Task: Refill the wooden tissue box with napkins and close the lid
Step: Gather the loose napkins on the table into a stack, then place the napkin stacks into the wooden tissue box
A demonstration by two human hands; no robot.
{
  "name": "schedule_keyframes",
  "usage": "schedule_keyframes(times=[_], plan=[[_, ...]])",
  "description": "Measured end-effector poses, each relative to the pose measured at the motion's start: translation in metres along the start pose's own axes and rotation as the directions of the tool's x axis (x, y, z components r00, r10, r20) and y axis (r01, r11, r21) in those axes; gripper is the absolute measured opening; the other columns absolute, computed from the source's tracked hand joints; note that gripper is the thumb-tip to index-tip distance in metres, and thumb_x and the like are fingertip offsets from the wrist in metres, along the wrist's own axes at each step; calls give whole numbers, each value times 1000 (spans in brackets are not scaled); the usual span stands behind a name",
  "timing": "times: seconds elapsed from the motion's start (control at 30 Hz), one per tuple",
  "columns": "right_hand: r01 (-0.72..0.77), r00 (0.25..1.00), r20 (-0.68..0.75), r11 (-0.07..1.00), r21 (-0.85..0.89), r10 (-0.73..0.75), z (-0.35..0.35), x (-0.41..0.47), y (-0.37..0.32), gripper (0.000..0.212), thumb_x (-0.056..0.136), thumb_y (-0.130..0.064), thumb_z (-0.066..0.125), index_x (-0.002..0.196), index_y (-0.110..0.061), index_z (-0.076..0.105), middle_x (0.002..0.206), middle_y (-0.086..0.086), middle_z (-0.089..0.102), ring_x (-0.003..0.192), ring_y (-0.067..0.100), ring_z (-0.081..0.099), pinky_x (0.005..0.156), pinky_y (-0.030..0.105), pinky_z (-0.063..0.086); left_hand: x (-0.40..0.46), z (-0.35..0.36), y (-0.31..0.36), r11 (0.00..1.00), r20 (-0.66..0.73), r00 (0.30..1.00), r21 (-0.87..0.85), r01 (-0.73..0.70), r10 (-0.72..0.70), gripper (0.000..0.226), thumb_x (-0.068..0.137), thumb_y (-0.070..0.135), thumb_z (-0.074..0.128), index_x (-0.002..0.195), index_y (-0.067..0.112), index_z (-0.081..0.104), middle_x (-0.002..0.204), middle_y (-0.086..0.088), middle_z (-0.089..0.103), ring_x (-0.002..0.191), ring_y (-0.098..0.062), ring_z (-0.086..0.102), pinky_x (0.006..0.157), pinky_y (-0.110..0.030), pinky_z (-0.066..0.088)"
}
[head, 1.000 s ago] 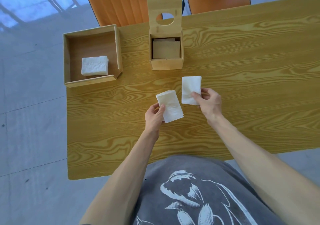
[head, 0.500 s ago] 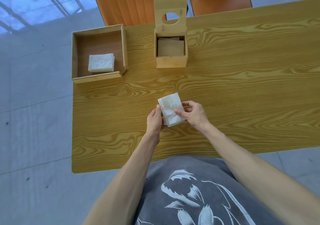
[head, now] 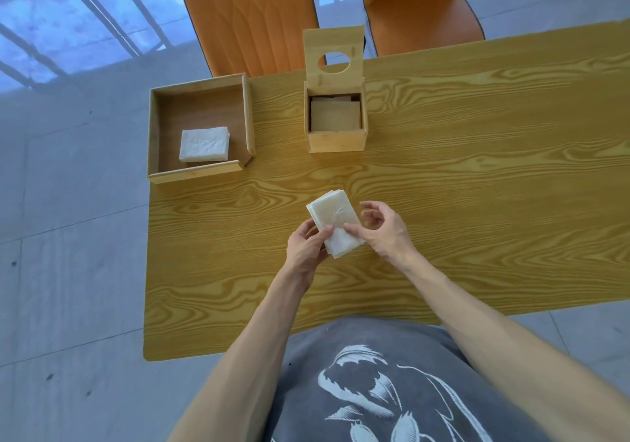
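The wooden tissue box [head: 335,140] stands at the table's far middle, its lid [head: 334,55] with a round hole tipped up and back; only a wooden inner plate shows inside. I hold a small stack of white napkins [head: 332,216] above the table's middle. My left hand [head: 306,245] grips the stack's near left edge. My right hand [head: 383,228] pinches its right edge with thumb and a fingertip, the other fingers spread.
A shallow wooden tray [head: 201,172] at the far left corner holds another pile of white napkins [head: 204,143]. Two orange chairs [head: 250,15] stand behind the wooden table [head: 477,169]. The table's left edge drops to grey floor.
A second earlier my right hand held a separate napkin beside the stack; it laid that napkin onto the stack in my left hand, and both hands now hold the joined stack.
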State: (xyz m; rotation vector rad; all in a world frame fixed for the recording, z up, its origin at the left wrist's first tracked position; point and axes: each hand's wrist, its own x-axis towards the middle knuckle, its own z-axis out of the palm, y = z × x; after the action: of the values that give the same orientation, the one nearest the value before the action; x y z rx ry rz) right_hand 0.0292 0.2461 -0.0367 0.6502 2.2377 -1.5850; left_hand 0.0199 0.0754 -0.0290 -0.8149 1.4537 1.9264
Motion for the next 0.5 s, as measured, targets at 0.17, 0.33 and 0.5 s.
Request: schedule_keyframes(times=[0.17,0.33,0.5], plan=[[-188,952,285,948,257,111,-11,2,-12,59,76,-24,84,128,-13,60,110,6,74,101,18,72,75,31,60,-1,3,18,997,84,996,-82,-12,18,33,89,0,65,119,13,59,110,-13,72,96,-26,70,87,-40,58],[-60,983,182,976,210,21,-19,3,-19,40,77,-16,84,112,-8,67,101,12,74,91,25,71,85,43,57,2,-1,28,998,155,987,20,-52,49,37,86,-1,69,119,15,60,118,-10,71,110,-26,68,94,-40,55],[175,983,77,981,-82,-169,-28,6,-25,26,75,-25,83,98,-20,71,93,-5,74,88,17,69,82,34,55,5,-13,41,934,107,979,298,-197,173,36,80,6,78,108,22,63,107,2,74,102,-15,69,93,-33,53]])
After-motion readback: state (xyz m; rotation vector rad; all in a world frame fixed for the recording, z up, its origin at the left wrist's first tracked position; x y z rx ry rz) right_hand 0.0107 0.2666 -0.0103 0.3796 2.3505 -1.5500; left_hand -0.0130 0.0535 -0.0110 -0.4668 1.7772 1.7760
